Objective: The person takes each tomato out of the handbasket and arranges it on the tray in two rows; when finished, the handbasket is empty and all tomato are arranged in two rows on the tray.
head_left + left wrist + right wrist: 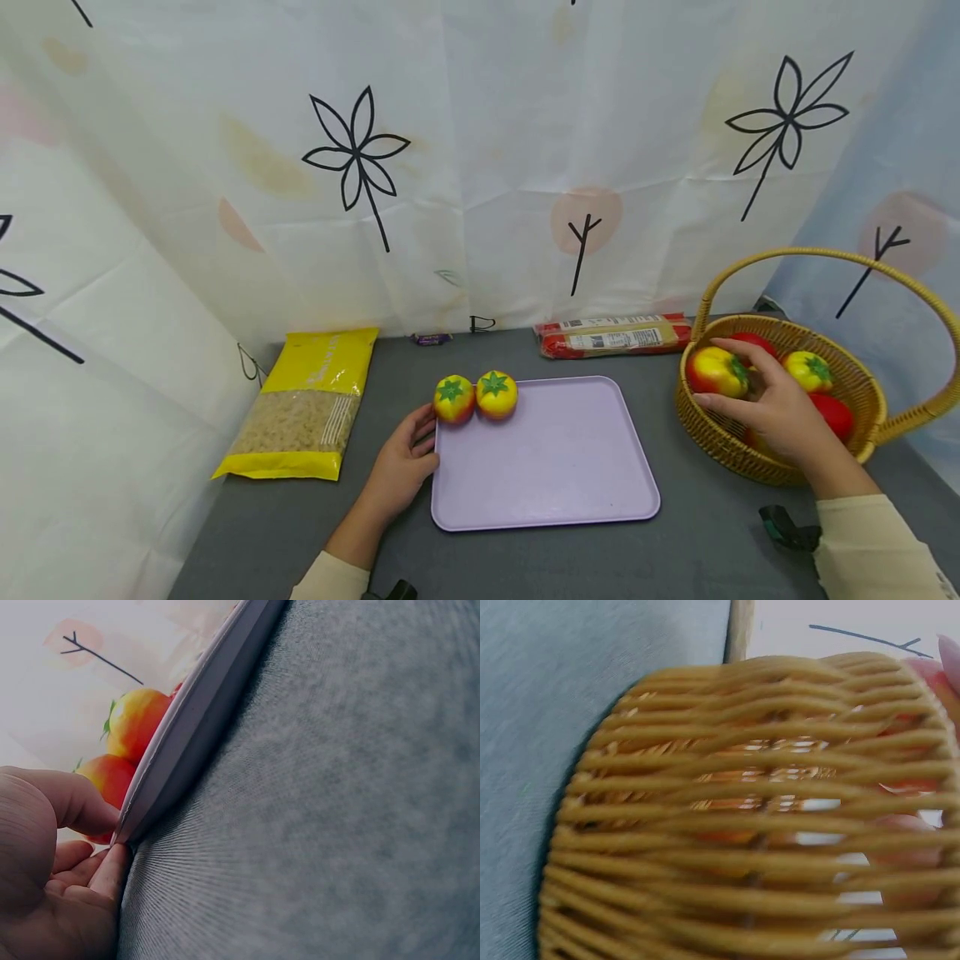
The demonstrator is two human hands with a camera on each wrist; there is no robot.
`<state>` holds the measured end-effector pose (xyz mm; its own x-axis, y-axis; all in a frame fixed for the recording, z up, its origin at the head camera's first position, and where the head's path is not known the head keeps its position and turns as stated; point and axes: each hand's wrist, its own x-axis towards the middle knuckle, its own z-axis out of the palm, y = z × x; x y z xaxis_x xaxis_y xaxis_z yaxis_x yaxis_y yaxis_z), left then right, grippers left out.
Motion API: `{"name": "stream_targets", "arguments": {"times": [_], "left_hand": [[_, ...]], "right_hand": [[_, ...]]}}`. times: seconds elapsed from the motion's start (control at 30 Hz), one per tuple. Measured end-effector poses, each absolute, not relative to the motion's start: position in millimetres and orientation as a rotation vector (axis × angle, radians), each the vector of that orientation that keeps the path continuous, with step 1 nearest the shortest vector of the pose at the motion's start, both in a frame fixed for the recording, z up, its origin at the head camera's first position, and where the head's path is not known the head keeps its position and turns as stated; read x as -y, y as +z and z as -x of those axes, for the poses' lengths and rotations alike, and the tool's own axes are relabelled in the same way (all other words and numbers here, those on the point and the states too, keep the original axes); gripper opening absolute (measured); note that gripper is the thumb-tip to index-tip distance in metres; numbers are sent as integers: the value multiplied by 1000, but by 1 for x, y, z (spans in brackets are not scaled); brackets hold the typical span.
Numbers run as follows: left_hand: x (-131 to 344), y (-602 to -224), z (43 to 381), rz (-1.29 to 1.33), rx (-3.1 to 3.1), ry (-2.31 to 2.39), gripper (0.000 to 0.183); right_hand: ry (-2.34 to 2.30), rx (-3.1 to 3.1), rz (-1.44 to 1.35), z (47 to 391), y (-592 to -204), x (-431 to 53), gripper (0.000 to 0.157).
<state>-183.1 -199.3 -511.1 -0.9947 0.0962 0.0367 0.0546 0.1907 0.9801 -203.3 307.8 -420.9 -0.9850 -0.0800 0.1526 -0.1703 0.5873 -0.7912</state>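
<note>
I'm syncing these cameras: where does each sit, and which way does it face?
Head: on the head, facing forward and down at the tray and basket; left grip, right grip and sleeves show.
Left wrist: worn there, facing the tray's edge; left grip shows close up.
Right wrist: worn there, facing the basket's woven side; right grip is hard to make out.
Shared: tray in head and left wrist, basket in head and right wrist.

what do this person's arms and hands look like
The left hand and right hand are gloveless. The left sleeve and right sleeve are cream, ending before the hands. A small black device shows by the right sleeve; another dark piece shows by the left.
</note>
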Motion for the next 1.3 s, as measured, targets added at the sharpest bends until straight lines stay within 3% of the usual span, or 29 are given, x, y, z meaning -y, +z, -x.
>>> {"name": "stream_targets", "arguments": {"times": [0.37,0.6,0.77,1.3], "left_hand": [[200,-514,185,-170,-2377,2008,79],[201,-515,185,-169,-2376,2010,79],[200,-515,185,-167,-2379,2010,79],[200,-512,185,-157,-2378,1999,79]], "right_hand": [[1377,2668,-340,205,-405,-283,87],[1464,2614,-473,207,-401,-268,75],[1524,2661,-452,211,-398,-254,79],[1486,2802,-504,232,-418,-208,75]]}}
